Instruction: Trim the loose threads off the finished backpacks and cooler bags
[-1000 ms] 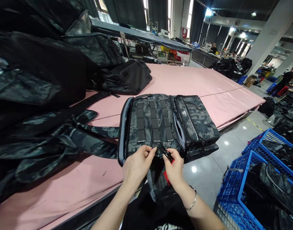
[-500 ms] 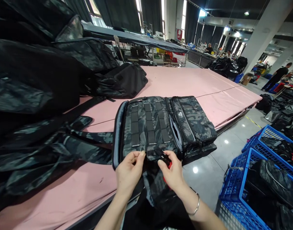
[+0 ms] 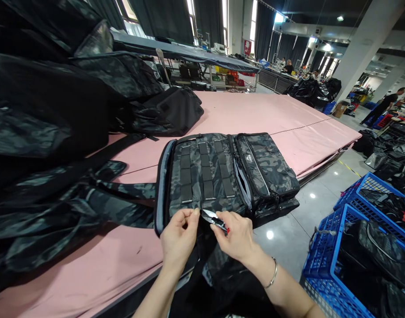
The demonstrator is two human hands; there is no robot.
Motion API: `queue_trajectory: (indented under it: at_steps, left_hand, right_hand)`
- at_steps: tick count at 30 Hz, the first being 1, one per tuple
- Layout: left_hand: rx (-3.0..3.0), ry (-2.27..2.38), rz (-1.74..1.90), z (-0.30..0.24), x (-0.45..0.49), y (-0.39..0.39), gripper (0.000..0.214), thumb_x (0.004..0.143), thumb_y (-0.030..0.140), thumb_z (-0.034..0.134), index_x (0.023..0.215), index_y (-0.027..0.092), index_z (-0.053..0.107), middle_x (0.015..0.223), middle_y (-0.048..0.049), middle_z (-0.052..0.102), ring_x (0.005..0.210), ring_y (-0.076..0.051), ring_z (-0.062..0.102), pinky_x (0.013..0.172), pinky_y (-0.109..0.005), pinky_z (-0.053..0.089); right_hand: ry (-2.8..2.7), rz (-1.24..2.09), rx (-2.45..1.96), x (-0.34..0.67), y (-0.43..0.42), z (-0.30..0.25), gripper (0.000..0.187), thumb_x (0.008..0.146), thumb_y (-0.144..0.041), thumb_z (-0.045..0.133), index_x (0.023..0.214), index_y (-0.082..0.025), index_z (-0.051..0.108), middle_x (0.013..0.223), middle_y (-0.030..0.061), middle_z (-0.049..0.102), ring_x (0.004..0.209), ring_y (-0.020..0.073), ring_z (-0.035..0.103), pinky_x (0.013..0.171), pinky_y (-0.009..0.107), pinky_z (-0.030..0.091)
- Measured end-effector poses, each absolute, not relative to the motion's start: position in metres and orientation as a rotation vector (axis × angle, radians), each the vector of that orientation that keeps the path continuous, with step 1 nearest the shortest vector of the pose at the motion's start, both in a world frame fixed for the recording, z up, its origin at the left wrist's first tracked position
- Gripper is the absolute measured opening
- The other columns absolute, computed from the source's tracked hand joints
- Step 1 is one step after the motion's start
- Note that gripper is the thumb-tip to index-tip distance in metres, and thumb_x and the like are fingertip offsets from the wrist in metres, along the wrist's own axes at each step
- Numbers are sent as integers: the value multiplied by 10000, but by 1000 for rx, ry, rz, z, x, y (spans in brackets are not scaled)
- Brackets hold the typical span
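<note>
A dark camouflage backpack [image 3: 209, 172] lies on the pink-covered table, its side zip partly open to a grey lining. At its near edge my left hand [image 3: 180, 229] is closed in a pinch; whatever sits between thumb and forefinger is too small to make out. My right hand [image 3: 235, 234] grips small thread snips [image 3: 214, 218] with pale metal blades and a bit of red at the handle. The blades point left, close to my left fingertips and the bag's edge. Most of the snips' handle is hidden by my fingers.
A heap of black and camouflage bags [image 3: 50, 106] covers the left of the pink table [image 3: 242, 110]. Blue crates [image 3: 338, 247] holding bags stand on the floor at right. Another person [image 3: 384, 106] stands far right, and people sit at benches farther back.
My right hand has turned and shifted slightly left, bringing the snips' blades into view beside my left fingertips. My left hand keeps its pinch, and the backpack stays put.
</note>
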State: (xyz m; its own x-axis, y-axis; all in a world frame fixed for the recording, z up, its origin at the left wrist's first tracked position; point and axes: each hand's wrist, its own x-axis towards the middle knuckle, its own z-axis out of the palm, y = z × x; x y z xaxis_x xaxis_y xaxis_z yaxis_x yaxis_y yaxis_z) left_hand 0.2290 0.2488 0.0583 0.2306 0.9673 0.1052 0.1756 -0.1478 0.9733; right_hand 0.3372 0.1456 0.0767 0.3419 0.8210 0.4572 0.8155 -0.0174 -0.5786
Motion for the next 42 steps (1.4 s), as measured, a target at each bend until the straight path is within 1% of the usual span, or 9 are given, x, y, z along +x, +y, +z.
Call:
queue_trajectory:
  at_steps: [6,11,16,21,26,32,37,39,42]
  left_hand:
    - [1499,1089,1059,70,226,245,282,726,468,579,696,192,531,607,35,465,578,-114,405,562,-234,338]
    - [1423,1050,1120,81,218,241,270,754,466,544,708,202,515,588,42,406,556,-114,389,553,-242,352]
    - [1500,1019,1108,99,212,244,285,757,462,554,648,201,517,603,24,496,611,-129,475,571,-229,394]
    - [1673,945,644,109,222,251,371,729,561,539,669,195,524,594,14,572,417,-87,392,369,-199,258]
    - [1565,773,346,109,243,255,387,716,575,537,729,188,528,495,30,543,319,-72,351,344,-196,234]
    - [1408,793,507,117,245,251,380,692,536,597,807,174,577,450,36,514,388,-110,436,386,-216,319]
    - [1577,951,885,121,226,256,316,710,483,591,640,177,562,468,37,476,463,-97,440,456,-202,367]
    - [1646,1087,1085,116,217,268,299,701,470,576,638,177,561,574,3,554,562,-123,510,561,-227,450]
    - [1859,1304,1279,103,205,291,462,656,487,571,969,148,596,1007,-111,635,853,-223,596,755,-334,515]
  right_hand:
    - [-1369,66,-1725,338,148,77,180,886,-298,479,934,-225,636,889,33,717,794,164,675,684,242,515]
    - [-1046,149,-1720,346,149,70,239,851,-382,512,954,-197,624,764,10,692,636,148,635,616,243,504]
    - [-1017,150,-1739,347,146,53,260,892,-350,455,1017,-188,615,834,30,699,733,164,651,681,260,502]
    - [-998,81,-1631,340,140,29,243,906,-306,433,1047,-184,590,916,55,693,835,170,656,759,274,505]
    - [-930,74,-1557,335,136,13,245,904,-292,428,1060,-182,582,958,71,697,874,177,661,790,285,516]
    - [-932,33,-1503,331,130,-3,260,898,-266,426,1085,-172,579,963,88,696,879,190,666,796,304,530]
    - [-958,94,-1465,329,125,-10,255,908,-256,434,1104,-170,573,973,85,691,896,184,659,814,297,521]
    - [-965,110,-1453,329,124,-10,249,912,-249,434,1106,-172,570,974,81,688,905,181,655,813,288,517]
    - [-978,106,-1444,329,122,-10,241,911,-240,436,1103,-176,568,969,73,685,890,173,653,798,276,514]
